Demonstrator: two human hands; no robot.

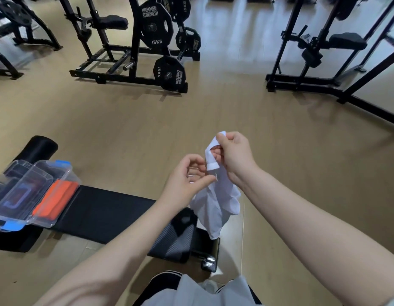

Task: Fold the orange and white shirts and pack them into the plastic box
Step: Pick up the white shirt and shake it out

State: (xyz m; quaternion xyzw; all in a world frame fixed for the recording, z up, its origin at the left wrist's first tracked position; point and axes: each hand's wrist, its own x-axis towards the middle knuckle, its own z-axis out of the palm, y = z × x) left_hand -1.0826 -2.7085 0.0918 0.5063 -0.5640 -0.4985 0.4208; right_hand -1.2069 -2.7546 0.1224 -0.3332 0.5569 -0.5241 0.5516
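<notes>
White shirt [215, 202]: one, pinched by right hand [234, 155] and left hand [187, 180]; one orange shirt [55, 200] in box [23, 195].

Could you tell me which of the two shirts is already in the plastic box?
The orange shirt, folded inside the box; the white shirt hangs unfolded from both hands.

Far beyond the hands, on the black weight rack, the large upright weight plate [155, 27] reads "HAMMER STRENGTH" across its top and "15KG" near its lower rim. The lower weight plate [169, 73], nearer the floor and closer to the hands, bears the same "HAMMER STRENGTH" and "15KG", turned sideways. A smaller plate [188, 39] beside them carries lettering too small to read.
</notes>
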